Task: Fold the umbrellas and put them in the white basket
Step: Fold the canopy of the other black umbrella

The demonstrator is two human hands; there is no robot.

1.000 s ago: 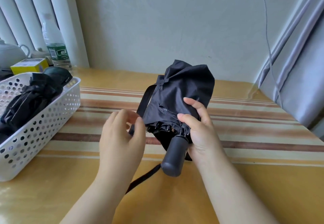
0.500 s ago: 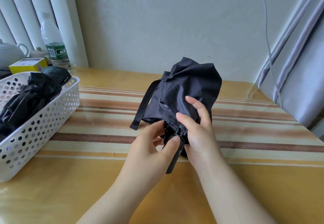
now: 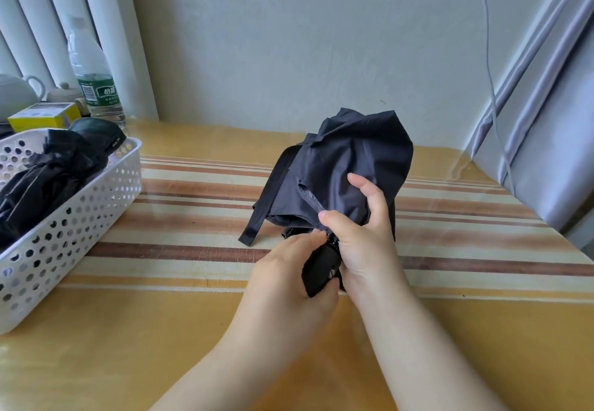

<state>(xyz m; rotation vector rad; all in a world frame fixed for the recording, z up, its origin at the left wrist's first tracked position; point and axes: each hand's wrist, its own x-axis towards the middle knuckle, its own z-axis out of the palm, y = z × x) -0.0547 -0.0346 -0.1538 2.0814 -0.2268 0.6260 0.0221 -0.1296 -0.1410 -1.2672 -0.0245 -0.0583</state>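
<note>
both hands' fingers are curled on the black folding umbrella (image 3: 350, 166): the left hand (image 3: 289, 278) wraps its fingers round the black handle (image 3: 321, 270) from the near-left side, and the right hand (image 3: 363, 237) pinches the gathered canopy cloth just above the handle, thumb pressed on the fabric and forefinger lifted against the folds. the umbrella stands roughly upright over the striped table (image 3: 193, 217), well to the right of the white basket (image 3: 80, 211), its canopy loose and puffed above the hands. its closing strap (image 3: 263, 211) hangs free on the side facing the basket, end touching or nearly touching the table.

the step in hand looks like gathering the canopy before wrapping it. to do it well, i would keep the handle steady in the left hand, turn it while the right hand smooths each panel flat in one direction, then bring the strap round tight so the bundle does not spring open.

inside the basket lie other dark umbrellas (image 3: 48, 179), bunched. behind the basket stand a clear water bottle (image 3: 93, 73) with a green label, a yellow box (image 3: 41, 114) and a white teapot (image 3: 16, 92). the bottle label carries white characters and a barcode, too small to read; small pale lettering on the umbrella case at the basket's far corner is also unreadable.
</note>
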